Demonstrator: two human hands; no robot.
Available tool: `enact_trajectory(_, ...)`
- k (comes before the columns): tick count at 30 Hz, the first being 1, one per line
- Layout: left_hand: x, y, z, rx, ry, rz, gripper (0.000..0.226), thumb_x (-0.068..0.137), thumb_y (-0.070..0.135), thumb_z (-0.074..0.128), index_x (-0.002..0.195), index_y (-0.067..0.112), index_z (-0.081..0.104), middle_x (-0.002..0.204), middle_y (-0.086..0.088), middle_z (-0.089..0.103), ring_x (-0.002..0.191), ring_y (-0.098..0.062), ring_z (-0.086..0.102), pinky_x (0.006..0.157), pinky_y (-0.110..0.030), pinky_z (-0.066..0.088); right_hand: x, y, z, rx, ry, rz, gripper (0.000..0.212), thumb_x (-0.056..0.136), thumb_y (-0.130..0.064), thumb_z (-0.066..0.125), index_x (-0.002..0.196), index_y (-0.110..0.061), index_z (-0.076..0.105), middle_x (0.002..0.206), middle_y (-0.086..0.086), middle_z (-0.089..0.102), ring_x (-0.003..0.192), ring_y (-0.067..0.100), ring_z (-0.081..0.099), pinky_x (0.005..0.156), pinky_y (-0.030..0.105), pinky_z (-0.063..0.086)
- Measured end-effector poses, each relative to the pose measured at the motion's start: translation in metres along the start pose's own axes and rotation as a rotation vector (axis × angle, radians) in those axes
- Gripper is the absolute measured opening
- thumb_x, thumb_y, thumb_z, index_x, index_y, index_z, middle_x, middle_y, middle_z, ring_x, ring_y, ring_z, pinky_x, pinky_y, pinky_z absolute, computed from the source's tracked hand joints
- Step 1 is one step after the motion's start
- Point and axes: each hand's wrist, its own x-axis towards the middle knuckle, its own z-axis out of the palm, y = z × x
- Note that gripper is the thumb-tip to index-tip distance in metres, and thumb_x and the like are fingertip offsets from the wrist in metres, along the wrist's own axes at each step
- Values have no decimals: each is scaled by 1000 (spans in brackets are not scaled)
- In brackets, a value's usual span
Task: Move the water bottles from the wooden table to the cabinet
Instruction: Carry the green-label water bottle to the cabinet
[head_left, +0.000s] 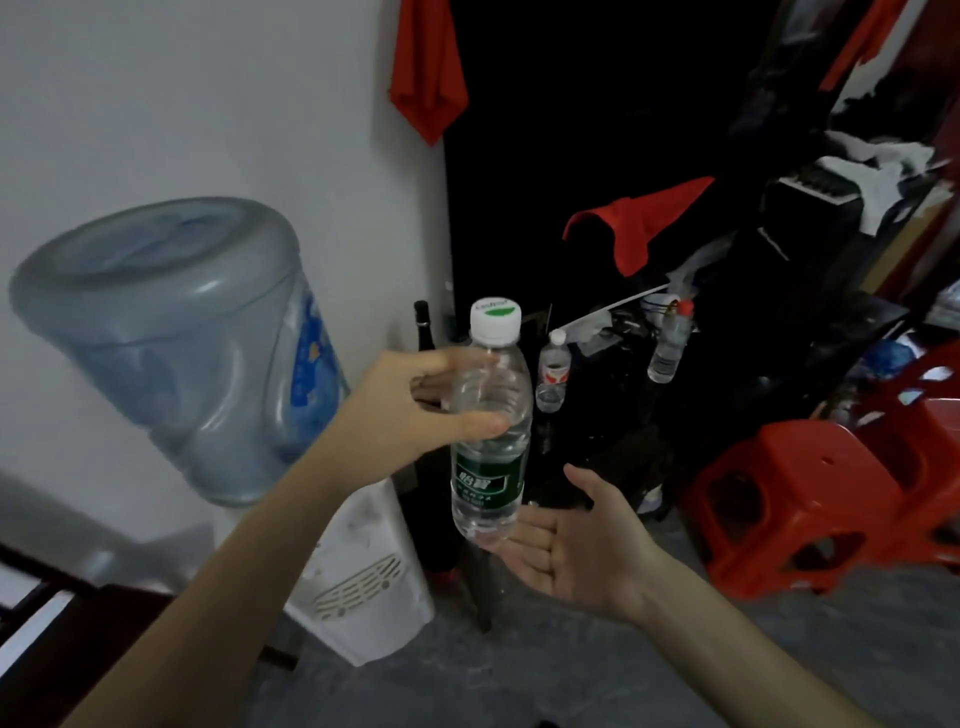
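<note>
The bottle (491, 415), clear ribbed plastic with a green label and white cap, stands upright at frame centre, pinched by the left hand (415, 410). The right hand (576, 540) lies flat and relaxed under its base. Two small bottles (553, 376) stand behind on the dark cabinet (779, 332); red stools (810, 499) sit right, a water dispenser (358, 561) left.

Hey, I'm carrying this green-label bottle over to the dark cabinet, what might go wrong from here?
1. The left hand grips the clear green-label plastic bottle only near the shoulder; it may slip, though the open right hand waits at its base.
2. Two small clear bottles already stand on the cluttered dark cabinet; setting this one down could topple them.
</note>
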Motion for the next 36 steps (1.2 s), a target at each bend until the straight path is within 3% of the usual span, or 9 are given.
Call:
enact_trajectory(3,55,-10,18,21,-49,-1,51,67,29,84,116,30,70,107,9,78,103,-10,73,91,-29,57,20,-46,-23,38,26,7,78,94,-61,36,131,5,58,127,22,66,97,31,73,76,34,54)
enact_trajectory(5,87,-17,33,41,-52,9,48,68,26,86,112,36,69,103,16,78,100,-4,73,85,-21,57,34,-74,-38,50,48,2,75,95,-58,36,130,4,58,128,22,66,95,31,73,72,33,56)
enact_trajectory(9,138,-43,62,102,-95,12,54,67,37,87,113,46,61,110,21,74,103,3,69,85,-16,55,67,-113,-72,87,142,7,70,97,-55,36,128,3,59,132,22,63,109,32,68,67,30,58)
enact_trajectory(12,167,-77,84,132,-178,-23,60,71,33,89,119,45,57,116,22,71,109,6,65,92,-20,55,94,-122,-96,207,259,30,63,99,-52,38,124,1,61,142,22,54,138,36,45,69,30,49)
enact_trajectory(13,175,-88,91,121,-211,-45,62,71,30,90,120,46,57,118,25,69,110,7,64,92,-19,54,103,-123,-105,242,272,32,61,99,-51,38,123,0,61,137,21,59,137,38,46,70,30,45)
enact_trajectory(15,190,-109,104,83,-275,-96,62,71,28,91,121,45,57,120,28,67,113,8,62,95,-20,53,121,-125,-123,240,290,32,61,99,-52,37,109,2,63,99,21,75,104,36,70,71,32,48)
enact_trajectory(18,215,-141,120,68,-327,-148,60,72,28,91,123,36,60,121,26,67,114,10,61,99,-24,53,148,-137,-145,266,348,37,64,97,-54,37,100,5,62,78,21,75,94,34,65,78,35,49)
enact_trajectory(27,281,-230,156,10,-290,-202,49,71,21,90,107,28,57,109,19,65,108,-1,64,89,-31,57,233,-189,-214,441,488,-66,69,98,-59,33,96,3,61,106,20,62,111,32,55,109,40,38)
enact_trajectory(36,321,-280,188,38,-239,-262,53,69,25,91,107,29,54,109,18,64,109,5,60,89,-24,56,298,-221,-254,328,573,-24,78,96,-62,35,133,3,56,135,21,60,118,28,57,76,33,49)
